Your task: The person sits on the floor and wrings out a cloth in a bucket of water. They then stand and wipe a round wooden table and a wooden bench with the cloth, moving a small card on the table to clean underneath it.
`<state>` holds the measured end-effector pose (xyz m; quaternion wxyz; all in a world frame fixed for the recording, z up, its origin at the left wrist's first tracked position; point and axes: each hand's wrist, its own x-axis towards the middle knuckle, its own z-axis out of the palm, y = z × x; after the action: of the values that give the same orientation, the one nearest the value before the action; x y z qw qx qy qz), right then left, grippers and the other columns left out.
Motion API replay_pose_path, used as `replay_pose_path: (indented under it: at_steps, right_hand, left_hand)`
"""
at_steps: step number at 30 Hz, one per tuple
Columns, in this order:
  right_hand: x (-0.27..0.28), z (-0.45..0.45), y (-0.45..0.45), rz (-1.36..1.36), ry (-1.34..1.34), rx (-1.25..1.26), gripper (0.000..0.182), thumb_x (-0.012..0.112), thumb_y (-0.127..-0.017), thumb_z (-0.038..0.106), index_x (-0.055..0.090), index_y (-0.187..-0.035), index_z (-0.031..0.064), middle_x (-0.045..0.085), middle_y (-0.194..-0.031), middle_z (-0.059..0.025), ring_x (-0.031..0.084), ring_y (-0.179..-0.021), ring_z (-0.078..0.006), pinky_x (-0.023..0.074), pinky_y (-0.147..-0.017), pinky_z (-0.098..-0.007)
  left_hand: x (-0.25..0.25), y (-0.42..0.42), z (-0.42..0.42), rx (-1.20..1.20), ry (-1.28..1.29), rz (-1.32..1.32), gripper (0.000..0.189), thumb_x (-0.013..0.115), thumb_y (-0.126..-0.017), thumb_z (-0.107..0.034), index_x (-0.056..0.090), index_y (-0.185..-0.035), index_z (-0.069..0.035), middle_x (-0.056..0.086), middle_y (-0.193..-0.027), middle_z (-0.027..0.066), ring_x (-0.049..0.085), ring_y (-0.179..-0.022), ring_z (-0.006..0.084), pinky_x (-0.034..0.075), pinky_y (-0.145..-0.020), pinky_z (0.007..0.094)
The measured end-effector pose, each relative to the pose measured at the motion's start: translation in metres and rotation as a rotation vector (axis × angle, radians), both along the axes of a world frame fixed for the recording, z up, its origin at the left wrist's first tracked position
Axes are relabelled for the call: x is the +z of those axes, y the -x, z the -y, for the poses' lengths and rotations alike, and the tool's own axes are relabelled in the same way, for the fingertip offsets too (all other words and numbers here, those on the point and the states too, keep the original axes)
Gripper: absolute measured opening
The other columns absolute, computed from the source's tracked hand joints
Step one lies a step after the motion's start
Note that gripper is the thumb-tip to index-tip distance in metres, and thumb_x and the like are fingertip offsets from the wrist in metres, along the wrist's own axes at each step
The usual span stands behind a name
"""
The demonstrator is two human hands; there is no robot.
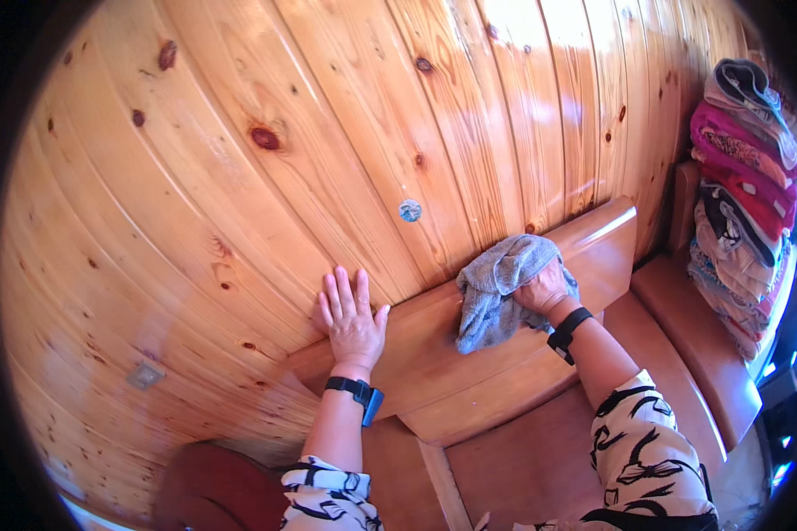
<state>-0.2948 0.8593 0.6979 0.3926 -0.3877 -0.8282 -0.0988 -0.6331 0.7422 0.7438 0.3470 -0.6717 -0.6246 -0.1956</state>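
Observation:
My left hand [355, 328] lies flat with fingers spread against the knotty pine plank wall [345, 166], just above the top edge of a wooden bench backrest [412, 362]. Farther right, my right hand [543, 289] grips a bunched grey towelling cloth [498, 292]. The cloth rests on the backrest's top edge and hangs down its front. Part of my right hand's fingers is hidden in its folds. Between and above the hands, a small round sticker [410, 210] is on the wall.
A tall stack of folded textiles [747, 199] stands at the right, beside the brown bench's end part [697, 345]. Below the backrest runs the bench seat [525, 458]. A wall socket or switch [145, 375] is at lower left, above a dark red rounded object [216, 488].

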Motion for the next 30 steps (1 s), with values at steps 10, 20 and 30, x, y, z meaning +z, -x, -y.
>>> replay_pose_path:
  at_steps: [10, 20, 30]
  right_hand:
    - [0.000, -0.017, -0.042, -0.003, -0.114, -0.012, 0.026, 0.062, -0.083, 0.027, 0.071, -0.102, 0.0120, 0.071, -0.107, -0.0124, 0.065, -0.103, -0.0363, 0.0506, -0.092, -0.0488]
    - [-0.013, -0.050, -0.097, -0.050, -0.131, -0.138, 0.028, 0.061, -0.085, 0.029, 0.070, -0.105, 0.0101, 0.071, -0.109, -0.0163, 0.063, -0.107, -0.0394, 0.0480, -0.096, -0.0510]
    - [-0.005, -0.108, -0.183, -0.058, -0.103, -0.485, 0.034, 0.058, -0.084, 0.028, 0.069, -0.107, 0.0067, 0.069, -0.110, -0.0223, 0.063, -0.105, -0.0417, 0.0459, -0.098, -0.0529]
  left_hand:
    - [-0.016, -0.005, -0.002, -0.029, -0.037, 0.011, 0.077, 0.059, -0.090, -0.026, 0.027, -0.159, -0.012, 0.016, -0.166, 0.0225, 0.012, -0.154, 0.0414, 0.010, -0.123, 0.0556]
    - [-0.016, -0.001, -0.002, -0.007, -0.073, -0.034, 0.074, 0.056, -0.091, -0.025, 0.030, -0.158, -0.012, 0.019, -0.165, 0.0229, 0.015, -0.153, 0.0424, 0.012, -0.123, 0.0563]
    - [-0.018, 0.000, -0.001, 0.011, -0.093, -0.048, 0.069, 0.053, -0.092, -0.025, 0.033, -0.157, -0.012, 0.021, -0.164, 0.0233, 0.017, -0.152, 0.0430, 0.014, -0.122, 0.0568]
